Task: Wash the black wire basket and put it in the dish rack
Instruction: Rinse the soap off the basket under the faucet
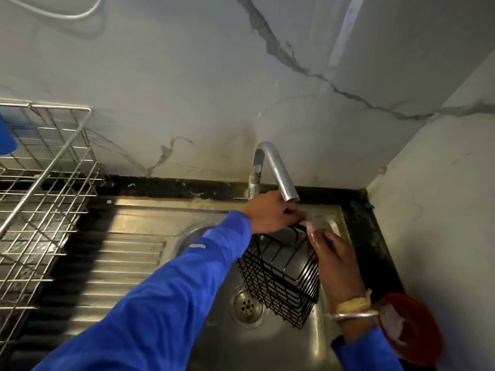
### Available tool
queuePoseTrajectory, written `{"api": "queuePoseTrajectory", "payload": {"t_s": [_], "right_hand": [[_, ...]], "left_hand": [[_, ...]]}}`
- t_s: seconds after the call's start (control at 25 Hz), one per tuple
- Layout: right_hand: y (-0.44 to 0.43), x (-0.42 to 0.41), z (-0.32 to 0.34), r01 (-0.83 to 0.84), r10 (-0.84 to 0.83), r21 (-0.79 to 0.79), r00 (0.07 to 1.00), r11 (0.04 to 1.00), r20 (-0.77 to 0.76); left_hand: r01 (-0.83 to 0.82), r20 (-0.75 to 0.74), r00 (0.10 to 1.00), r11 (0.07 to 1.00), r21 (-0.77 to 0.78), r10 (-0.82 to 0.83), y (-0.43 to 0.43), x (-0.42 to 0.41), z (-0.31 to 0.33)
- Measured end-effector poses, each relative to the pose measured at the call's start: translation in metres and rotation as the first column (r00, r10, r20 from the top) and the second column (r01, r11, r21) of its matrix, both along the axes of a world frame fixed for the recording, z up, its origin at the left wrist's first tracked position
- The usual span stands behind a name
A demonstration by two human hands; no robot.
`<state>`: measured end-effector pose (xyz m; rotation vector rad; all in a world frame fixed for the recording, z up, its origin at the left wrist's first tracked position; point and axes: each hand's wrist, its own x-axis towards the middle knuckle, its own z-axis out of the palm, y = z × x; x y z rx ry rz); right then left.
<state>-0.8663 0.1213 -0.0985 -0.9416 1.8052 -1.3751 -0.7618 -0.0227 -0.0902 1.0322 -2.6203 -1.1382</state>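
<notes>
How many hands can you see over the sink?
2. The left hand grips the top of the black basket under the tap. The right hand touches the basket's right side, its fingers blurred. None seems hidden.

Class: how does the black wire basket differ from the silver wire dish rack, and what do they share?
The black wire basket is smaller and darker than the silver wire dish rack. The basket is held over the steel sink; the rack stands to its left. Both are wire grids.
</notes>
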Motion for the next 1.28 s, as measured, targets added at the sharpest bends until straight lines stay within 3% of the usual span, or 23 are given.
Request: {"api": "queuePoseTrajectory", "payload": {"t_s": [0.2,0.28,0.36,0.44,0.56,0.68,0.76,0.8,0.88,0.96,1.0,1.04,1.12,1.16,1.28], "right_hand": [[-0.016,0.004,-0.009,0.138,-0.138,-0.022,0.990,0.990,0.007],[-0.017,-0.004,-0.012,0.220,-0.211,-0.076,0.972,0.973,0.106],[-0.018,-0.012,-0.012,0.323,-0.295,-0.141,0.937,0.936,0.188],[-0.020,-0.014,-0.013,0.366,-0.335,-0.183,0.925,0.913,0.179],[-0.027,-0.003,-0.020,0.378,-0.360,-0.186,0.925,0.907,0.123],[-0.025,0.000,-0.022,0.399,-0.378,-0.165,0.914,0.902,0.146],[-0.021,-0.004,-0.012,0.441,-0.405,-0.236,0.895,0.866,0.188],[-0.018,-0.007,-0.009,0.473,-0.425,-0.251,0.877,0.844,0.224],[-0.014,-0.025,-0.012,0.561,-0.470,-0.230,0.810,0.795,0.351],[-0.012,-0.032,-0.012,0.545,-0.464,-0.135,0.800,0.828,0.380],[-0.012,-0.031,-0.012,0.496,-0.440,-0.101,0.834,0.862,0.334],[-0.012,-0.029,-0.011,0.537,-0.482,-0.080,0.806,0.840,0.344],[-0.009,-0.018,-0.008,0.673,-0.568,-0.148,0.706,0.725,0.423],[-0.007,-0.011,-0.004,0.699,-0.605,-0.166,0.694,0.695,0.391],[-0.007,0.000,-0.008,0.619,-0.523,-0.175,0.758,0.766,0.390]], "left_hand": [[0.111,-0.095,0.989,0.993,-0.026,-0.114,0.013,-0.006,-0.007],[0.067,-0.070,0.995,0.997,-0.026,-0.069,0.004,0.004,-0.008],[-0.006,-0.112,0.994,0.996,0.092,0.016,-0.010,0.019,-0.009],[-0.021,-0.124,0.992,0.990,0.140,0.038,-0.016,0.024,-0.009],[0.018,-0.001,1.000,1.000,0.007,-0.018,0.002,-0.005,-0.002],[0.050,0.011,0.999,0.999,-0.003,-0.050,0.009,-0.015,0.000],[-0.100,-0.100,0.988,0.984,0.145,0.116,-0.009,0.000,-0.008],[-0.161,-0.213,0.949,0.939,0.305,0.232,-0.017,0.009,-0.017],[-0.141,-0.392,0.802,0.780,0.609,0.451,-0.011,0.020,-0.024],[-0.066,-0.435,0.694,0.653,0.755,0.574,0.004,0.015,-0.031],[-0.049,-0.416,0.680,0.604,0.796,0.604,0.013,0.013,-0.034],[-0.059,-0.386,0.701,0.588,0.807,0.599,0.017,0.014,-0.037],[-0.116,-0.285,0.784,0.581,0.806,0.552,0.020,0.019,-0.033],[-0.165,-0.230,0.806,0.580,0.798,0.546,0.019,0.023,-0.032],[-0.331,-0.222,0.720,0.606,0.723,0.658,0.028,0.016,-0.024]]}}
